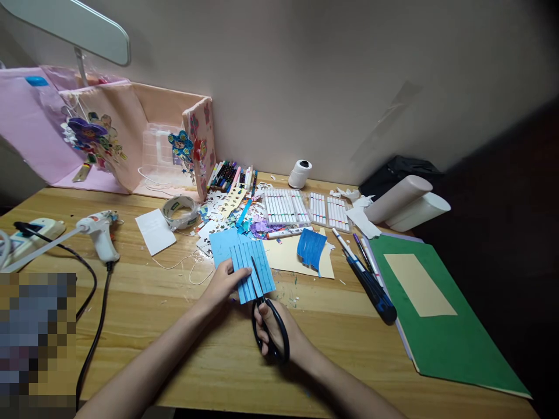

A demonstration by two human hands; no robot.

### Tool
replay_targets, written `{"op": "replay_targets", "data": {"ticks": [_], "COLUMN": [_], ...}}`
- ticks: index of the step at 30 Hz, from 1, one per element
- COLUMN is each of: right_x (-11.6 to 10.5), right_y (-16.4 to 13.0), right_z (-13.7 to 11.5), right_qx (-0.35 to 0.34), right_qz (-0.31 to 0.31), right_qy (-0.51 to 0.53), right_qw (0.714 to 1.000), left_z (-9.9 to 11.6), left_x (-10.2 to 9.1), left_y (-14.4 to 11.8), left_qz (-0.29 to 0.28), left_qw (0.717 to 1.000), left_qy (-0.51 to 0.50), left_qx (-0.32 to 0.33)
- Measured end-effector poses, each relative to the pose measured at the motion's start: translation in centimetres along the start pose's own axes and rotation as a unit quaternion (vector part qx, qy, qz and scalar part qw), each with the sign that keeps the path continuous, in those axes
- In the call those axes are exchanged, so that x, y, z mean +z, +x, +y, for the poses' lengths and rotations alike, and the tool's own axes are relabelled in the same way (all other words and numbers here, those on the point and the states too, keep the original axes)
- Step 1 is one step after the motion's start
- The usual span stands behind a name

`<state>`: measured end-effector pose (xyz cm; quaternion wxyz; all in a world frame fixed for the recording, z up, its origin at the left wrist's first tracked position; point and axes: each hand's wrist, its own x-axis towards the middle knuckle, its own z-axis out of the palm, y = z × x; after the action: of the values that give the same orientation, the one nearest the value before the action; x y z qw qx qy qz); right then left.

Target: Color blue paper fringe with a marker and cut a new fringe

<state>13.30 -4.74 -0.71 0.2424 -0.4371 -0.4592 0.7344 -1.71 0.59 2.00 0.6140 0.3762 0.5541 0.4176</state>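
Observation:
My left hand (225,281) pinches a light blue sheet of paper (244,262) marked with dark parallel lines, its thumb lying on top. In my right hand (279,331) is a pair of black-handled scissors (286,340), fingers through the loops. The blades point away from me and lie at the sheet's lined part, apart from each other near the tips. Part of the lower blade is hidden by the paper. Another light blue piece (222,244) lies just behind the sheet. To the right, a dark blue coloured piece (311,249) rests on cream paper (282,259).
A glue gun (102,233) with its cord lies left, near a roll of tape (180,210). Behind the sheet are paper scraps (213,209) and marker trays (286,206). A utility knife (371,291) and a green board (463,343) are on the right.

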Motion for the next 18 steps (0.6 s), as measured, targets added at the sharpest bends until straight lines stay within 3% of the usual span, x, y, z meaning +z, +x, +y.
{"op": "replay_targets", "data": {"ticks": [8, 14, 18], "right_x": [-0.1, -0.1, -0.3], "right_y": [0.0, -0.2, -0.4], "right_z": [-0.4, -0.4, -0.4], "right_qx": [-0.004, -0.008, -0.010], "right_qz": [-0.007, -0.027, -0.045], "right_qy": [-0.012, -0.026, -0.040], "right_qw": [1.000, 0.999, 0.998], "left_z": [0.7, 0.9, 0.8], "left_x": [-0.3, -0.8, -1.2], "left_y": [-0.1, 0.5, 0.8], "left_qz": [0.003, 0.053, 0.053], "left_qw": [0.998, 0.995, 0.992], "left_qy": [0.061, 0.059, 0.081], "left_qx": [0.027, 0.055, 0.081]}}
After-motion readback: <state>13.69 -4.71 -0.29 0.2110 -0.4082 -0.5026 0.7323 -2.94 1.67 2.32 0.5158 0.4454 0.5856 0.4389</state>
